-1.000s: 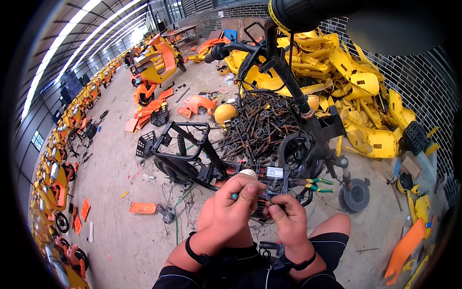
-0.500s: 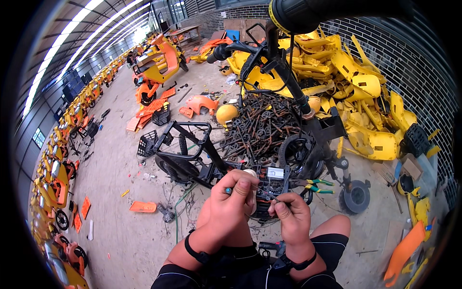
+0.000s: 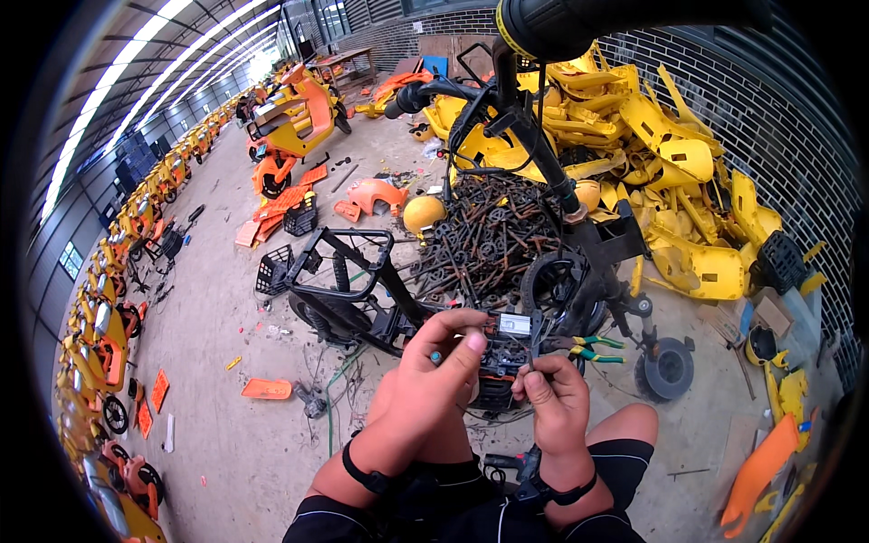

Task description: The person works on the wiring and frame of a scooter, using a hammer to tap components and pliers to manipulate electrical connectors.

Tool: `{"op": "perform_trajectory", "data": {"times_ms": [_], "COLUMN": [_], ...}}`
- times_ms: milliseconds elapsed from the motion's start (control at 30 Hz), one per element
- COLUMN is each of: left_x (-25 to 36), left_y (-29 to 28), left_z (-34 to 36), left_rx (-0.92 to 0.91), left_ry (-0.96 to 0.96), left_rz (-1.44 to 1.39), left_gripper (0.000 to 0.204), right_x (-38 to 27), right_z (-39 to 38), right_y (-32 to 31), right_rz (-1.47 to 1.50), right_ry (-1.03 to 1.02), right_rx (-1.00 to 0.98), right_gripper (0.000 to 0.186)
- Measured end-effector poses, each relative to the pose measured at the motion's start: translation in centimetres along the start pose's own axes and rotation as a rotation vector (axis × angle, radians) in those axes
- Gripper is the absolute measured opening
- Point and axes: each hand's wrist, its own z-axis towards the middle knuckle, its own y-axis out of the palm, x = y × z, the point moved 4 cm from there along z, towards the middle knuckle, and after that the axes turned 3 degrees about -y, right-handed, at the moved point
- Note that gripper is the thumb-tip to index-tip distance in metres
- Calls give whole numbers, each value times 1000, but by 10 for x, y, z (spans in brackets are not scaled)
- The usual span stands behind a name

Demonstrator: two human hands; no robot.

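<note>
My left hand (image 3: pixel 425 380) is closed round a pale round thing, mostly hidden behind its thumb and fingers; a small green item shows among the fingers. To its right, my right hand (image 3: pixel 552 394) pinches a thin dark piece, probably a wire. Both hands are over the open middle of a stripped black scooter frame (image 3: pixel 362 262), where a silver box (image 3: pixel 514 324) and loose cables lie. Green-and-yellow handled pliers (image 3: pixel 597 348) rest on the frame right of my hands. A dark tool (image 3: pixel 507 462) lies low between my legs, partly hidden.
The black handlebar (image 3: pixel 579 23) looms overhead. Beyond the frame are heaped rusty metal parts (image 3: pixel 484 235) and yellow panels (image 3: pixel 670 163) by a brick wall. Scooters line the left (image 3: pixel 113 353); another (image 3: pixel 303 118) stands at the back. Orange panels (image 3: pixel 267 387) lie about; a wheel (image 3: pixel 665 371) is at right.
My left hand has turned slightly, its index finger now reaching higher, and the pale thing in it is more hidden. My right hand has shifted a little right and up.
</note>
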Motion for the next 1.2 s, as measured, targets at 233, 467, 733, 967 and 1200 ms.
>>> {"op": "perform_trajectory", "data": {"times_ms": [233,467,733,967,1200], "left_x": [2,2,4,7,9], "left_y": [2,-6,-10,-9,-11], "left_z": [-1,1,0,-2,-2], "left_rx": [-93,-57,-41,-38,-26], "left_ry": [93,219,171,207,270], "left_rz": [166,180,176,262,325], "left_gripper": [25,12,12,10,10], "right_x": [0,-3,-12,-25,-26], "right_z": [-4,-4,6,11,9], "right_y": [4,9,9,2,4], "right_rz": [-12,-65,-426,-652,-686], "right_ry": [65,34,-161,-386,-419], "right_rx": [-83,-105,-91,17,100], "right_gripper": [14,14,10,14,17]}}
